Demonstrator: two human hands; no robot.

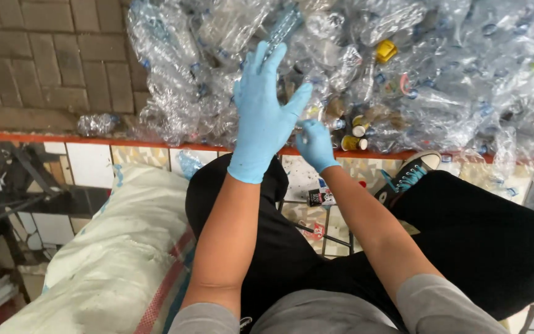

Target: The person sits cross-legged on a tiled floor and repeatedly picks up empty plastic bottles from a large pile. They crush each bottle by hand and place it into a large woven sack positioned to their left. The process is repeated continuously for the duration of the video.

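— Brick paving fills the upper left; what's heaped across the top?

— Crushed clear plastic bottles, empty, behind an orange ledge.

— And the hands?

— Left hand, centre frame, grip wide over the heap. Right hand, grip narrow, pinching something too small to tell. White sack lower left.

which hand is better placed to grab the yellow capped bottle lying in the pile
Probably the right hand. It sits low at the near edge of the pile of clear plastic bottles, on the same side as the yellow-capped bottle. The left hand is spread open further left.
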